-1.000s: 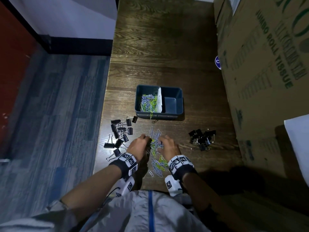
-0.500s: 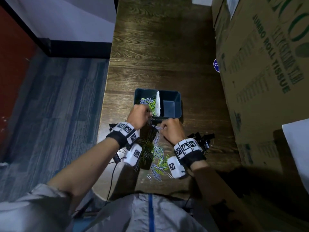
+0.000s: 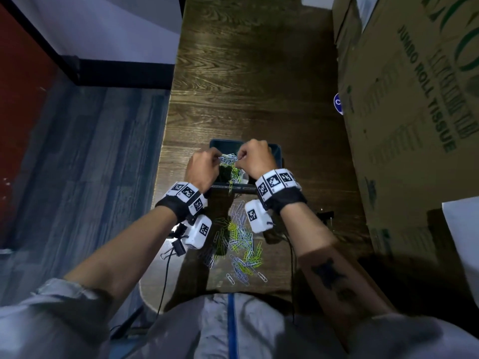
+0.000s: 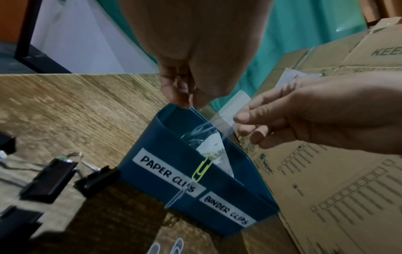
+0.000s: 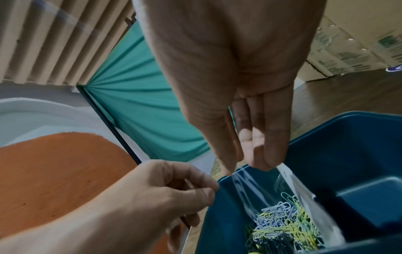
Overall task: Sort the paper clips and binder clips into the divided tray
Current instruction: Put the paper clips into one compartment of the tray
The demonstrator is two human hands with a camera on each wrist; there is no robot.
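Observation:
The blue divided tray sits mid-table, its front wall labelled PAPER CLIPS and BINDER CLIPS. Both hands hover over its left compartment. My left hand and right hand each pinch one bunch of pale paper clips stretched between them, blurred in the wrist views. Blue, white and yellow paper clips lie in that compartment beside the white divider. One yellow clip hangs over the front wall. A loose paper clip pile lies on the table below my wrists.
Black binder clips lie left of the tray near the table's left edge. More binder clips peek out behind my right forearm. Tall cardboard boxes wall off the right side. The right tray compartment holds no clips.
Both hands lifted from the loose pile near me and moved forward to above the tray's left compartment, carrying paper clips with them.

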